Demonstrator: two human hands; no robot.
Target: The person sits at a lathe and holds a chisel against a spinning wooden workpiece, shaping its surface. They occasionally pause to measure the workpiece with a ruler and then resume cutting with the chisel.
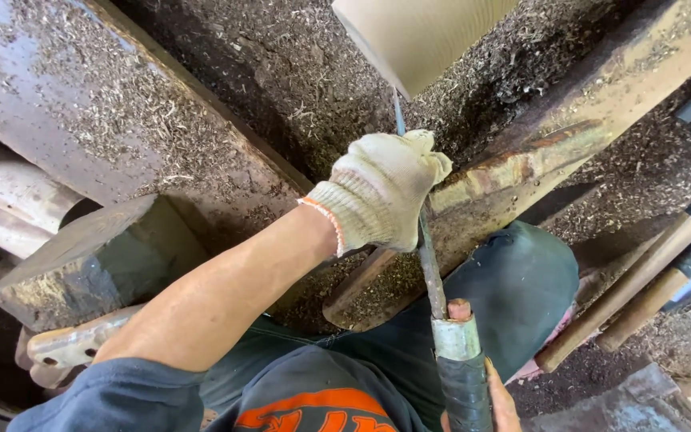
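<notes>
Head view: left gloved hand (pixel 381 192) wrapping the tool's thin blade (pixel 429 268), bare right hand (pixel 499 400) closing on taped handle (pixel 465 392) below, long axis pointing at pale cylinder (pixel 417 36).

Your left hand (pixel 381 192), in a knit work glove, is closed around the long metal tool (pixel 429 264), gripping its shaft well above the wrapped handle. Your left forearm is bare and reaches up toward the tool from the lower left. Your right hand (pixel 497 400), ungloved, wraps the tool's taped handle at the bottom, only partly in view.
</notes>
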